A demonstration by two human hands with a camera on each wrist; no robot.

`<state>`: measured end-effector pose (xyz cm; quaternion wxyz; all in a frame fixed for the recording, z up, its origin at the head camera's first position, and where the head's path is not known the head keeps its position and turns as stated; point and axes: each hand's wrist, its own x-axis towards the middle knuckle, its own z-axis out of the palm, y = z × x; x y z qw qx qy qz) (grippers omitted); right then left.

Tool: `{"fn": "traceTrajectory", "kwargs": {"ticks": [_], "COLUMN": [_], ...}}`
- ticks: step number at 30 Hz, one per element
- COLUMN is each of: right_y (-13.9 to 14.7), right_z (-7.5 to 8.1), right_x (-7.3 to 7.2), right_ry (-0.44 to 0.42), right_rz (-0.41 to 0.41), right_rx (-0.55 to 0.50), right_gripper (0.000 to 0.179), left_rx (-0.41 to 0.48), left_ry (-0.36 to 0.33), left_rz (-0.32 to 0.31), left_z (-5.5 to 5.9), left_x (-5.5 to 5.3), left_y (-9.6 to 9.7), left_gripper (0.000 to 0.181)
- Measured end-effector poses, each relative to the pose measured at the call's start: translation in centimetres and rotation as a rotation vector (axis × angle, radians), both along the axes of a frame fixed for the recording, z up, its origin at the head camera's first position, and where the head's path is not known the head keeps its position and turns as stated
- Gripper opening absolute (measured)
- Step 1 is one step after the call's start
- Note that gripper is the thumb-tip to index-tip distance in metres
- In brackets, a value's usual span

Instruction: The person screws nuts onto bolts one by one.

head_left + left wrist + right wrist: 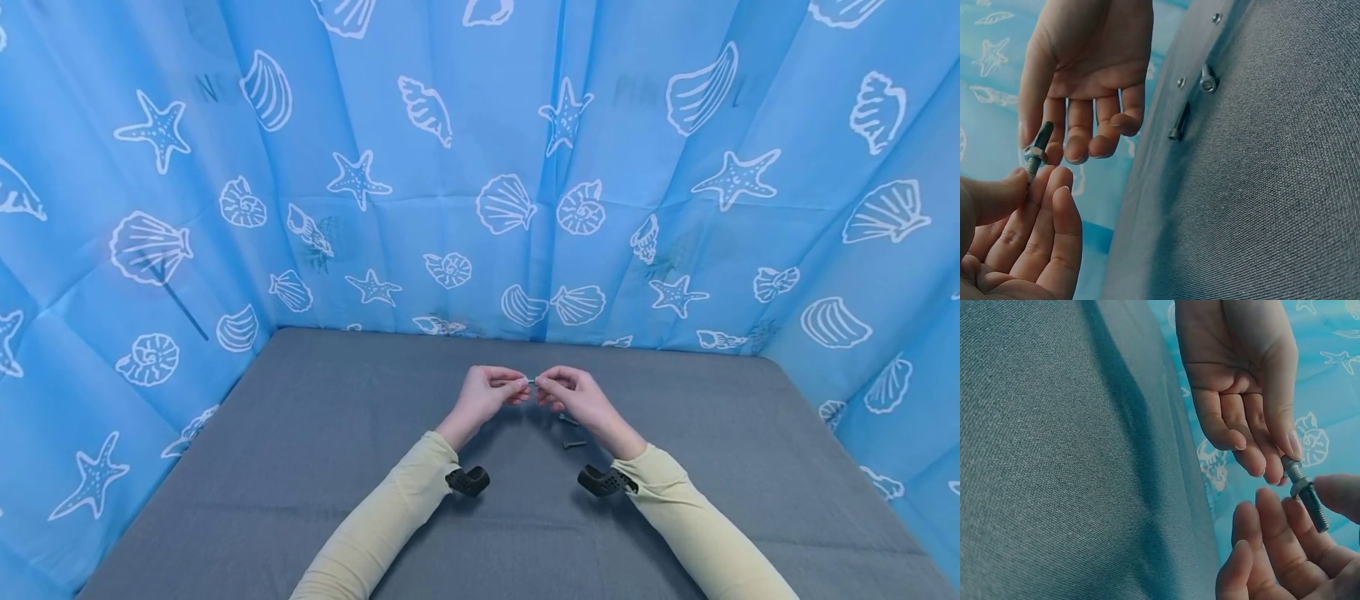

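Observation:
In the head view both hands meet above the far middle of the table, a small metal bolt between them. My left hand pinches the bolt's head end between thumb and fingers. A hex nut sits partway along the shank of the bolt, whose dark threaded end sticks out beyond it. My right hand has thumb and index finger at opposite sides of the nut, pinching it, with the other fingers loosely bent.
Two more bolts, one standing with its socket head showing and one lying, are on the grey cloth-covered table near the right hand. Two loose nuts lie near them. A blue shell-patterned curtain surrounds the table.

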<state>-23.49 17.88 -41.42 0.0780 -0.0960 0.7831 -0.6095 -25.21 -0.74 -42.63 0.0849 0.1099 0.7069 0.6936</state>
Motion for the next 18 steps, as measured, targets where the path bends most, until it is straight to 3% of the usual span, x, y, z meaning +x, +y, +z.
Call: {"fn": "traceTrajectory", "kwargs": {"ticks": [4, 10, 18], "right_y": [0.00, 0.20, -0.19], "right_z": [-0.01, -0.53, -0.45], "right_x": [-0.05, -0.33, -0.37], "right_ry": [-0.014, 0.039, -0.006], "right_rz": [-0.007, 0.028, 0.009], "right_rx": [-0.015, -0.007, 0.013], "right_gripper": [0.035, 0.032, 0.037], "left_rx": [0.006, 0.019, 0.028], "left_ry": [-0.011, -0.007, 0.009], "left_rz": [0.006, 0.007, 0.010], "left_z": [-0.21, -0.49, -0.57], "left_x": [-0.23, -0.34, -0.45], "left_y": [-0.05, -0.17, -0.24], "left_gripper": [0.023, 0.022, 0.017]}}
